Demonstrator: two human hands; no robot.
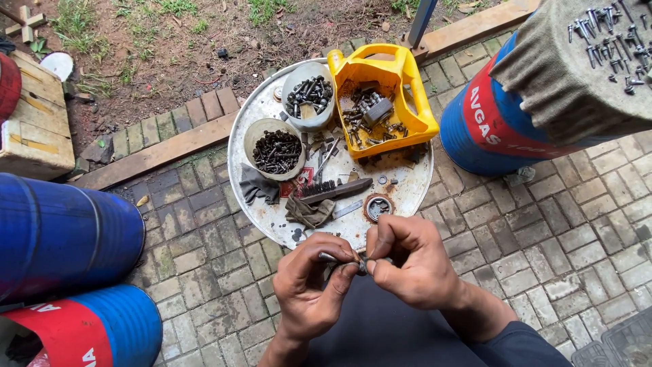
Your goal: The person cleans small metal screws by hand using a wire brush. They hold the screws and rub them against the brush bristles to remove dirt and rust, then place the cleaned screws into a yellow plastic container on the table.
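The fingers [348, 266] of the left hand [314, 285] and of the right hand [407, 261] were pressed together, and both pinched one small bolt [329, 257] between them. A dark nut [362, 265] sat on the bolt, just where the fingertips met. Just beyond the fingers lay a round metal tray [261, 112] with a wire brush [334, 190], a round bearing [378, 206], two bowls of bolts [276, 149] and a yellow cut canister [384, 102]. Blue drums [64, 234] stood well apart on both sides.
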